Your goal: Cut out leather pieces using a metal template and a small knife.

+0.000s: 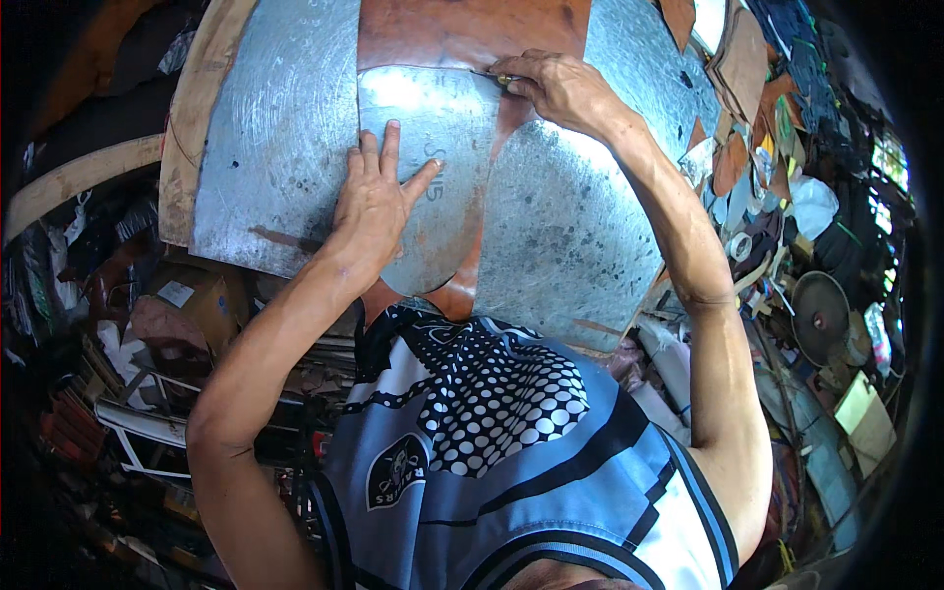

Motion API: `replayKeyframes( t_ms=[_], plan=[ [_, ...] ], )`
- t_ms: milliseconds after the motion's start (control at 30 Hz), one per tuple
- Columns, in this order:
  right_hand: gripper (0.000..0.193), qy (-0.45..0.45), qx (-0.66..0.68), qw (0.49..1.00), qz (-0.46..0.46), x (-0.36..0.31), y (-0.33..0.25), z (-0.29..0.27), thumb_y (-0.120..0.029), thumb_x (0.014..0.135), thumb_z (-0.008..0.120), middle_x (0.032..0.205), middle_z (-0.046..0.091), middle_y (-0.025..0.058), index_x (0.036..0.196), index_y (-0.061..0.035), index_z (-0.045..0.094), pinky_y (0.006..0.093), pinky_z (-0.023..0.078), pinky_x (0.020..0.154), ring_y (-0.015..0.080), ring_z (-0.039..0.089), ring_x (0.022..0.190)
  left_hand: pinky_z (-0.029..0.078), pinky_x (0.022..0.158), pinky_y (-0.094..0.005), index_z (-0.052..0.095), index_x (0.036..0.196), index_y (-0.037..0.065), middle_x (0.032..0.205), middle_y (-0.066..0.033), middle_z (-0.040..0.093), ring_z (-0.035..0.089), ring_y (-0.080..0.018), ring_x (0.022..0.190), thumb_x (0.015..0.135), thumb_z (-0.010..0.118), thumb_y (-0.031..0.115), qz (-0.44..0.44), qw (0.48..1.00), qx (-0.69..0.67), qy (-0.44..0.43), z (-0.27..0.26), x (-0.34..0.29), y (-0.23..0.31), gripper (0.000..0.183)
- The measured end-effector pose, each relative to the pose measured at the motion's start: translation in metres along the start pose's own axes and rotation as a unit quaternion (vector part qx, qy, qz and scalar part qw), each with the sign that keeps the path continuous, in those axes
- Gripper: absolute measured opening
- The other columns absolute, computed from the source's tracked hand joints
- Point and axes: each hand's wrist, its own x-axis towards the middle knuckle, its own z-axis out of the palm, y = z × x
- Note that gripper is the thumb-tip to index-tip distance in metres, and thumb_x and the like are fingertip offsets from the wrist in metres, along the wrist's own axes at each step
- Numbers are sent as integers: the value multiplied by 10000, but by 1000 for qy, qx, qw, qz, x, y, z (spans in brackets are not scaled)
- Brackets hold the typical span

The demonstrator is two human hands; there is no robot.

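Sleeveless jersey point(511, 442), grey-blue with a black and white dot pattern, fills the lower frame, closest to the lens; both bare forearms rise from it.

Table point(265, 147): large, covered in scratched galvanised sheet metal, wooden edge visible at left.

Brown leather sheet point(462, 29): lies flat on the table, running from the far edge toward the person; mostly covered, showing at the top, along a strip at centre right, and at the near tip.

Metal template point(442, 108): rounded, shield-like plate lying on top of the leather, centre of the table.

Left hand point(374, 211): palm down on the template's lower left part, fingers point(379, 157) spread, thumb pointing right, pressing the plate flat.

Right hand point(560, 88): at the template's upper right edge, fingers pressed together and pinching a small cutting tool point(497, 79); tip touches the leather just beside the plate rim. Blade detail too small to resolve.

Surroundings: brown leather offcuts point(733, 147) piled at the table's right edge; a small fan point(819, 317) and a cardboard box point(197, 300) among clutter below.
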Motion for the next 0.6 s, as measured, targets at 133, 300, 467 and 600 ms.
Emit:
replayKeyframes(
  t_ms=[133, 300, 467, 600],
  plan=[
    [291, 23, 30, 999, 38, -13, 3, 6, -231, 954, 574, 1093, 717, 87, 1204, -138, 690, 405, 558, 843, 290, 685, 999, 313, 1117, -507, 363, 1524, 283, 1574, -325, 146, 278, -509, 1391, 529, 939, 379, -1, 1000, 3, -3, -2, 0, 1, 1154],
    [293, 29, 55, 995, 79, -28, 2, 10, -214, 951, 580, 1135, 697, 104, 1198, -80, 664, 408, 524, 899, 317, 661, 1040, 315, 1118, -503, 360, 1523, 303, 1584, -309, 140, 280, -498, 1396, 523, 941, 382, -11, 999, -1, -30, -8, 0, 3, 1159],
    [295, 41, 58, 993, 96, -37, 2, 12, -200, 944, 582, 1136, 697, 111, 1198, -76, 667, 407, 521, 909, 325, 660, 1041, 322, 1112, -500, 339, 1533, 307, 1585, -313, 138, 282, -499, 1398, 525, 940, 391, -12, 999, 6, -37, -10, 1, 4, 1177],
    [293, 53, 61, 992, 100, -39, 4, 14, -193, 942, 585, 1135, 700, 121, 1192, -67, 672, 406, 525, 909, 324, 667, 1028, 327, 1107, -497, 319, 1542, 309, 1585, -320, 138, 287, -500, 1396, 530, 938, 402, -9, 999, 11, -33, -10, 1, 4, 1190]
  ],
)
